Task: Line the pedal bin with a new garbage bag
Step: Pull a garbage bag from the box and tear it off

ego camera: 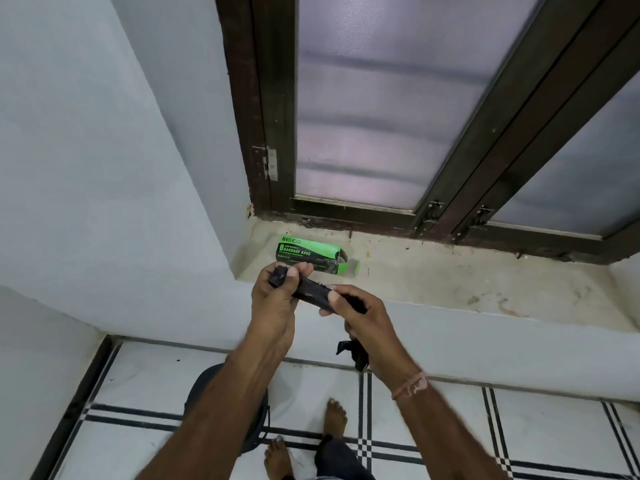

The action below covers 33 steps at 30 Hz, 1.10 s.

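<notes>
A black roll of garbage bags (310, 292) is held at chest height in front of the window sill. My left hand (277, 299) grips its left end and my right hand (363, 320) grips its right end. A loose black strip of bag (356, 353) hangs below my right hand. The green and black garbage bag box (308, 252) lies open on the sill just behind the hands. The dark round pedal bin (258, 424) stands on the floor below, mostly hidden by my left forearm.
The stone window sill (450, 278) runs to the right under a dark-framed frosted window (381, 116). A white wall closes the left side. My bare feet (332, 420) stand on white floor tiles with black stripes, right beside the bin.
</notes>
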Motion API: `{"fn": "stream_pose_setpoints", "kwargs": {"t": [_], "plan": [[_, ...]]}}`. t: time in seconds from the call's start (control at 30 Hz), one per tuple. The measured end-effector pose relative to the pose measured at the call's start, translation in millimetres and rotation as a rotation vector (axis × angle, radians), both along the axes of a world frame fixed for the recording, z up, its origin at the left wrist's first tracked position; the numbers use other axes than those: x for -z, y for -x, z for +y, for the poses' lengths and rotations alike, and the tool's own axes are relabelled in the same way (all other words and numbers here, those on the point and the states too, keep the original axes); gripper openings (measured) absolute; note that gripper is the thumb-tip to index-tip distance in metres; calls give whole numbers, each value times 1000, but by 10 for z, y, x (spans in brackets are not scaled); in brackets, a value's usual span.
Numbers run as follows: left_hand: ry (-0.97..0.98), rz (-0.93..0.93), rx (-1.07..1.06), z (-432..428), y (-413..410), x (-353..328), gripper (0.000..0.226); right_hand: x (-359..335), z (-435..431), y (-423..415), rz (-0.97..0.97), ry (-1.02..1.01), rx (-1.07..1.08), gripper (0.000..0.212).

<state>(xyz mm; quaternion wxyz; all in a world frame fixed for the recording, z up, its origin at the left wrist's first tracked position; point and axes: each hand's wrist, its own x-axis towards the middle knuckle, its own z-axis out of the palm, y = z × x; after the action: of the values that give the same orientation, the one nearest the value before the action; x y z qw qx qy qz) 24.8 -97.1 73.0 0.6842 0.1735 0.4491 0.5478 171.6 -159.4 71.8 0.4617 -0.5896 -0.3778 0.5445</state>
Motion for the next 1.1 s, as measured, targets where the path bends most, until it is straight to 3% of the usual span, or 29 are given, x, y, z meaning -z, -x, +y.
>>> {"fn": "stream_pose_setpoints", "kwargs": {"t": [0.1,0.17,0.27,0.3,0.37,0.43,0.57,0.83,1.1], "plan": [[-18,218,22,135,-156,-10,20,-17,113,-214,11,-49,21,23],[-122,619,91,291,-217,47,33,58,217,-425,32,-51,125,20],[-437,1386,295,615,-152,272,64,194,355,-782,52,-23,255,20],[-491,1556,423,727,-154,357,73,237,405,-906,47,-21,278,20],[-453,1707,649,886,-187,493,80,289,501,-1090,19,-15,312,19],[-401,1713,702,963,-211,569,76,346,582,-1183,-7,-21,342,17],[-417,1613,531,1033,-247,559,63,465,705,-1258,-55,-6,370,15],[-407,1577,390,1062,-210,453,60,359,786,-1354,-167,-55,173,13],[-496,1624,384,1057,-255,318,60,305,991,-1448,-499,-272,43,18]]}}
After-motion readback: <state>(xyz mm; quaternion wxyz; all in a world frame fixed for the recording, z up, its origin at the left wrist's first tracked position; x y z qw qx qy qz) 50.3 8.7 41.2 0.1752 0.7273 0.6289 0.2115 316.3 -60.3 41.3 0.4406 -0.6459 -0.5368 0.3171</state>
